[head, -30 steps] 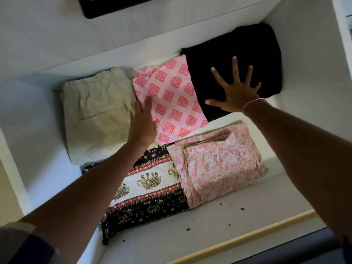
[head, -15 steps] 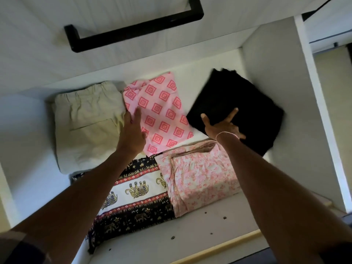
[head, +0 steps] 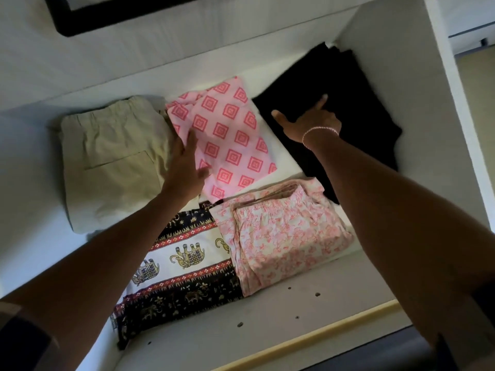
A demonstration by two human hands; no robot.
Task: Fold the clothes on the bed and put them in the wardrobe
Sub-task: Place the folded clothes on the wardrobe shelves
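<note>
Right hand rests on the folded black garment deep in the wardrobe shelf. Thumb and forefinger are spread, the other fingers unclear. Left hand lies flat on the pink diamond-print garment alongside. The soft, light cloth is likely best lifted under its folded edge.

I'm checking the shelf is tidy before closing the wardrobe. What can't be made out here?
Head view only:
- black garment: dark and blurred, folds unreadable; right forearm covers its near edge.
- right hand: blurred, so pressing or pinching the black garment is unclear.
- elephant-print cloth: left arm hides its left part.
- black frame: cut off by the top edge.
</note>
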